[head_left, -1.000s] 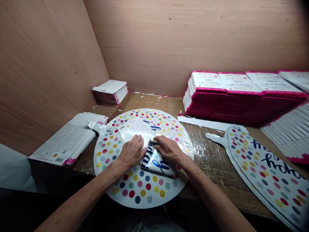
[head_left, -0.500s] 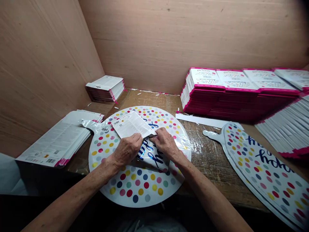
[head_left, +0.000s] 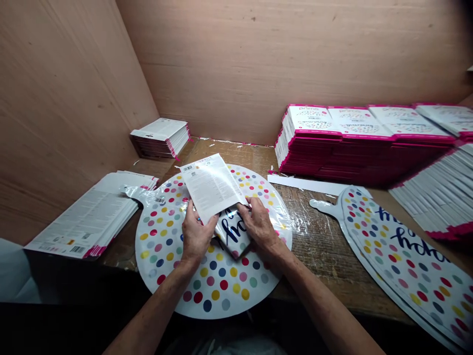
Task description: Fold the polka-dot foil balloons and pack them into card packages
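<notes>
A white printed packet (head_left: 212, 187) is held tilted above a round dotted foil balloon (head_left: 221, 283) that lies flat on the table. Sticking out of the packet's near end is a folded piece of foil with dark lettering (head_left: 233, 234). My left hand (head_left: 197, 231) grips the packet's lower left corner between thumb and fingers. At the packet's lower right corner, my right hand (head_left: 258, 222) is closed on its edge and the folded foil; its fingertips are partly hidden.
Printed sleeves (head_left: 88, 212) lie stacked at the left, with a smaller stack (head_left: 162, 130) behind. Pink-edged packets (head_left: 332, 143) stand in rows at the back right. More dotted balloons (head_left: 402, 266) lie at the right, near a white strip (head_left: 310, 185).
The packet has turned more upright and shifted slightly right and away. More of it shows. My left hand has moved to its lower left corner, with the palm turned up more.
</notes>
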A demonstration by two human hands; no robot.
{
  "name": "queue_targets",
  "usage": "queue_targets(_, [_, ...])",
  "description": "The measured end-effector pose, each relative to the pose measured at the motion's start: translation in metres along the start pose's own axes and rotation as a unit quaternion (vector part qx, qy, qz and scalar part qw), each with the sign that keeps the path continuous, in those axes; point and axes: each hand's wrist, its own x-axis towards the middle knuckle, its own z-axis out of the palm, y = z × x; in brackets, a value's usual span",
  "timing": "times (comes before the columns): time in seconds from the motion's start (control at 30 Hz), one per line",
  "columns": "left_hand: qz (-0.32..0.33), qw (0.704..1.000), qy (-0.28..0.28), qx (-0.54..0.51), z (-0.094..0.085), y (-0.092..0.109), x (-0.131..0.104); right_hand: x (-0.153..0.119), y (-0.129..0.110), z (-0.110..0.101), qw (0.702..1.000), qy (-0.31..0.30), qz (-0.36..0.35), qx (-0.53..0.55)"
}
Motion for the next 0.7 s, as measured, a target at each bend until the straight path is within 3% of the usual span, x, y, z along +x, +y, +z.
queue_targets(0.07, [-0.036,0.995,0.014,-0.088,0.000,0.006,0.003,-0.022,-0.003,-0.007,0.996,-0.013,-0.087,-0.005])
queue_targets(0.17, [-0.072,0.980,-0.004,-0.185,-0.007,0.020,-0.006,-0.059,-0.006,-0.016,0.965,-0.027,-0.253,-0.065])
queue_targets(0.3, [-0.072,0.956,-0.125,-0.256,-0.020,0.035,-0.026,-0.078,-0.006,-0.022,0.929,0.021,-0.364,-0.066])
queue_targets(0.37, [-0.084,0.929,-0.168,-0.318,-0.023,0.039,-0.028,-0.074,-0.006,-0.025,0.919,0.018,-0.392,-0.045])
queue_targets(0.53, [-0.147,0.851,-0.209,-0.458,-0.015,0.045,-0.020,-0.066,-0.008,-0.020,0.902,0.030,-0.428,-0.049])
queue_targets(0.63, [-0.163,0.797,-0.184,-0.552,-0.005,0.047,-0.022,-0.067,-0.017,-0.003,0.903,0.086,-0.413,-0.081])
queue_targets(0.7, [-0.180,0.773,-0.147,-0.590,0.001,0.048,-0.029,-0.065,-0.025,0.011,0.929,0.090,-0.343,-0.106])
